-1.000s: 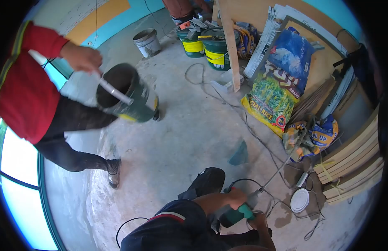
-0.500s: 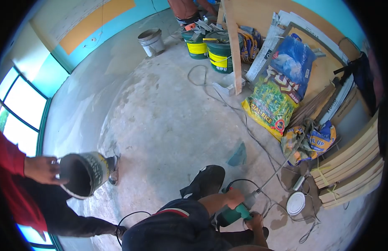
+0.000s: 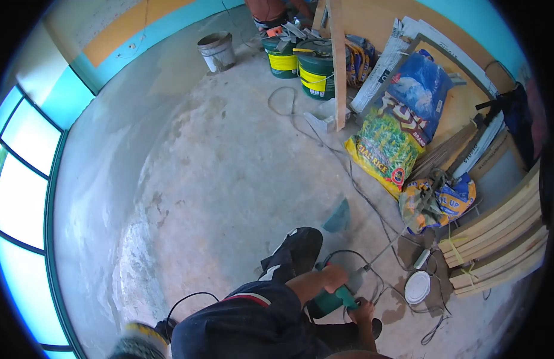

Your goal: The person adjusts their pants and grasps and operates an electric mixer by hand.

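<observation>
My left hand (image 3: 335, 278) is closed on the upper side of a green power tool (image 3: 326, 305), near its grey front housing. Lower and to the right, my right hand (image 3: 363, 311) is wrapped round the tool's green handle. A long metal rod (image 3: 388, 246) runs from the tool up and right towards crumpled orange and blue bags (image 3: 447, 200). The rod's far end is hard to make out. My bent knee (image 3: 298, 248) is just above the tool. A black cable lies beside it.
A white round lid (image 3: 417, 287) and cables lie right of my hands, below bundled wooden strips (image 3: 498, 248). A rice sack (image 3: 390, 140), green buckets (image 3: 316, 75) and a white bucket (image 3: 217, 55) stand farther off. A blurred bucket (image 3: 139, 342) is at lower left.
The co-worker in red carried a bucket from upper left down past my left side and has left the view; only the bucket partly shows. My hands stay on the tool.
</observation>
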A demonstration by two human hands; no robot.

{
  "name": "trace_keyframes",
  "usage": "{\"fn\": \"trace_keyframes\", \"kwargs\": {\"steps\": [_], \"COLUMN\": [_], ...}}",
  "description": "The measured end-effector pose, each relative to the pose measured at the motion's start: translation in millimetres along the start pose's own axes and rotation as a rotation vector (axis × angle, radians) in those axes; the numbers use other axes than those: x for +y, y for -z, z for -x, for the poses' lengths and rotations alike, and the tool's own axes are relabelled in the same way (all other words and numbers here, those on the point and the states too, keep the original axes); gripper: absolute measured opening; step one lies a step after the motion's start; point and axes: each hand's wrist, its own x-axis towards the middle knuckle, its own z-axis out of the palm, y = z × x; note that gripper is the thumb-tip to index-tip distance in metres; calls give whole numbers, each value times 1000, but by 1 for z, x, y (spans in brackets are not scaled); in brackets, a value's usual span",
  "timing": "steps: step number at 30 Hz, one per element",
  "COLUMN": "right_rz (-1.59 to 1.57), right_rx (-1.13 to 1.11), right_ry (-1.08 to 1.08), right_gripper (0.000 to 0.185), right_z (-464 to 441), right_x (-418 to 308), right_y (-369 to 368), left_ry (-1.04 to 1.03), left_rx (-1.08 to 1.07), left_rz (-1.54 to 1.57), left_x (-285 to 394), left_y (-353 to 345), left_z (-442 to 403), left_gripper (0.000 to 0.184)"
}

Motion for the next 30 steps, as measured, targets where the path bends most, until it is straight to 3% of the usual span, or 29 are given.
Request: {"fn": "trace_keyframes", "kwargs": {"steps": [10, 13, 19, 25, 30], "right_rz": [37, 91, 30, 156, 148], "right_rx": [69, 171, -154, -74, -159], "right_ry": [-100, -16, -244, -77, -196], "right_gripper": [29, 21, 37, 35, 42], "right_z": [5, 7, -1, 2, 1], "right_x": [-12, -26, -26, -24, -25], "right_y": [-6, 5, 15, 13, 14], "left_ry": [-16, -22, -20, -2, 4], "left_rx": [6, 15, -45, -76, -109], "left_rz": [10, -14, -29, 8, 19], "left_x": [0, -1, -3, -4, -3], "left_y": [19, 24, 14, 8, 18], "left_z": [13, 14, 3, 4, 8], "left_gripper": [32, 29, 27, 28, 32]}}
